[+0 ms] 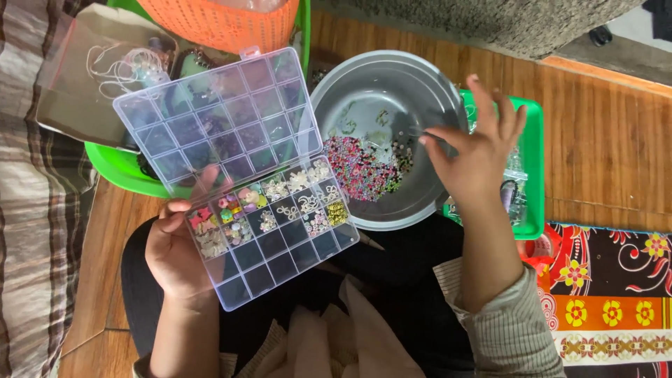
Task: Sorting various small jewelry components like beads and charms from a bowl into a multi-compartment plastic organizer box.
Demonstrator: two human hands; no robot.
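Observation:
My left hand [175,252] grips the near left side of a clear plastic compartment box [280,245], its lid [217,119] swung open and standing up behind it. Several compartments hold small beads and charms in pink, yellow, white and gold [266,206]. A steel bowl [420,91] sits to the right of the box with a heap of tiny multicoloured beads [360,168] at its bottom. My right hand [476,147] hovers over the bowl's right rim, pinching a thin needle-like piece between thumb and forefinger, the other fingers spread.
A green tray [535,175] lies under the bowl's right side. Another green tray [119,164] at left holds a clear bag with string [105,63]. An orange basket [224,24] stands at the top. Patterned cloth [616,294] lies at lower right on the wooden floor.

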